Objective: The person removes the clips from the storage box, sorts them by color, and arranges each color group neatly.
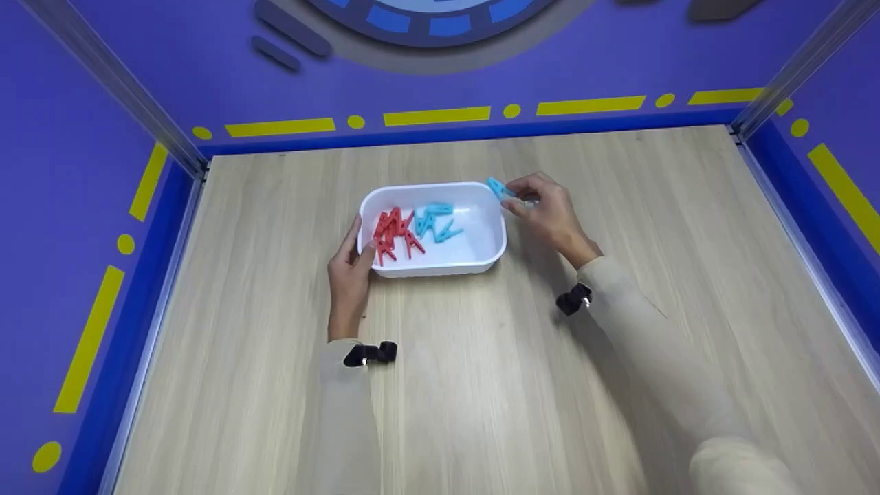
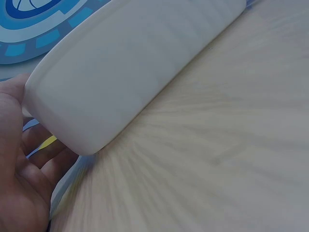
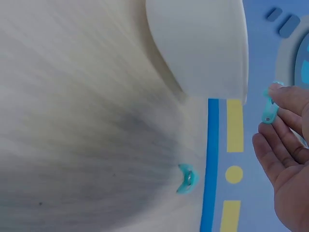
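A white plastic basin [image 1: 482, 237] sits on the wooden table. My left hand [image 1: 349, 282] grips its left end, thumb over the rim and fingers along the outside wall. Inside, several red clothespins [image 1: 392, 227] are bunched at the left, with several light-blue clothespins [image 1: 440, 209] beside them near the middle. Just off the basin's back right corner, my right hand [image 1: 551, 214] pinches another light-blue clothespin [image 3: 270, 108] between thumb and fingertips. One more light-blue clothespin [image 3: 187, 179] lies on the table to the basin's right, mostly hidden under the right hand in the head view.
The pale wood table [image 1: 440, 385] is enclosed by blue-purple printed panels [image 1: 440, 89] at the back and both sides. Metal posts [image 1: 117, 75] stand at the back corners. Each wrist carries a small black camera [image 1: 371, 353].
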A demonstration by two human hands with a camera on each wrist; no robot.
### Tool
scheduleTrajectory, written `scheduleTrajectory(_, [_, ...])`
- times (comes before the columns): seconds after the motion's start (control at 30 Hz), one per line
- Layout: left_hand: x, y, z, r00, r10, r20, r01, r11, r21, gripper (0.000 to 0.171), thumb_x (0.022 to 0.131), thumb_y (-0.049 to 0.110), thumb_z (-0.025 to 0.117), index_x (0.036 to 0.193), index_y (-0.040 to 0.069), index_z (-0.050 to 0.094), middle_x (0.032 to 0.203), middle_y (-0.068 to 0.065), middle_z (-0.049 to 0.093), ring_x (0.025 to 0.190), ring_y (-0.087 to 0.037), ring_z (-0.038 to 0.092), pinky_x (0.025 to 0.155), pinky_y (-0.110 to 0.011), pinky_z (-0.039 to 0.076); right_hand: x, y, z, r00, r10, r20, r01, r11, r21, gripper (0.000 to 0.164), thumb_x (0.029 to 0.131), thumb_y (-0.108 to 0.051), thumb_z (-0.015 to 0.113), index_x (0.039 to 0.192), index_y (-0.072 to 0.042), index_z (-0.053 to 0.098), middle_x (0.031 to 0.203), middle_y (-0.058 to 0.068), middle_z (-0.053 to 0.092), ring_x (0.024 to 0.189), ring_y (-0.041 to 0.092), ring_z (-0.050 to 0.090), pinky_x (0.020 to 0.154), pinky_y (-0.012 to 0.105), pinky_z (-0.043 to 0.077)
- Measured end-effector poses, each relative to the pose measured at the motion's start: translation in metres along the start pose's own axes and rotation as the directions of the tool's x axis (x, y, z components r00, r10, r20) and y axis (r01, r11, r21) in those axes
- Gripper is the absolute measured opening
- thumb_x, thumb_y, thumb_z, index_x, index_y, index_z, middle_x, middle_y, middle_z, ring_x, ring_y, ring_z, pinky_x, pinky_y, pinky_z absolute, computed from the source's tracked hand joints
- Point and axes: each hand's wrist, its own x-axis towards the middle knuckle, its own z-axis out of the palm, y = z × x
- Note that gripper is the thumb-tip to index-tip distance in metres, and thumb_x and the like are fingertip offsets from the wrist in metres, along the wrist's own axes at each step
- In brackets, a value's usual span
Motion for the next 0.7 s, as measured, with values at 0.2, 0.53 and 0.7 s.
scheduleTrajectory(0.2, [-0.001, 0.0, 0.0, 1.0, -0.004, 0.007, 0.004, 1.0, -0.002, 0.056, 0.107, 0.012, 0.063, 0.16, 0.021, 0.049, 0.166, 0.006, 0.043, 0.154, -0.01, 0.033, 0.122, -0.025, 0.033, -0.003, 0.012, -0.003, 0.999, 0.025, -0.047, -0.024, 1.0, 0.014, 0.026, 0.094, -0.006, 0.082, 0.118, 0.002, 0.075, 0.114, 0.014, 0.07, 0.105, 0.028, 0.068, 0.098, 0.042, 0.058])
scheduleTrajectory(0.53, [-0.002, 0.0, 0.0, 1.0, -0.026, 0.009, 0.026, 1.0, 0.016, 0.056, 0.107, 0.014, 0.063, 0.161, 0.024, 0.048, 0.166, 0.01, 0.041, 0.154, -0.008, 0.032, 0.122, -0.024, 0.032, -0.005, 0.033, -0.01, 0.989, 0.051, -0.14, -0.046, 0.998, 0.04, 0.026, 0.092, -0.003, 0.083, 0.115, 0.006, 0.075, 0.112, 0.017, 0.071, 0.1, 0.026, 0.068, 0.091, 0.03, 0.057])
scheduleTrajectory(0.7, [-0.001, 0.0, 0.0, 0.999, -0.033, 0.015, 0.033, 0.999, 0.019, 0.056, 0.108, 0.016, 0.062, 0.161, 0.025, 0.048, 0.166, 0.011, 0.041, 0.154, -0.008, 0.031, 0.122, -0.024, 0.033, -0.005, 0.04, -0.015, 0.979, 0.107, -0.172, -0.102, 0.994, 0.039, 0.026, 0.093, -0.008, 0.083, 0.116, 0.004, 0.075, 0.112, 0.015, 0.071, 0.1, 0.024, 0.068, 0.09, 0.026, 0.056])
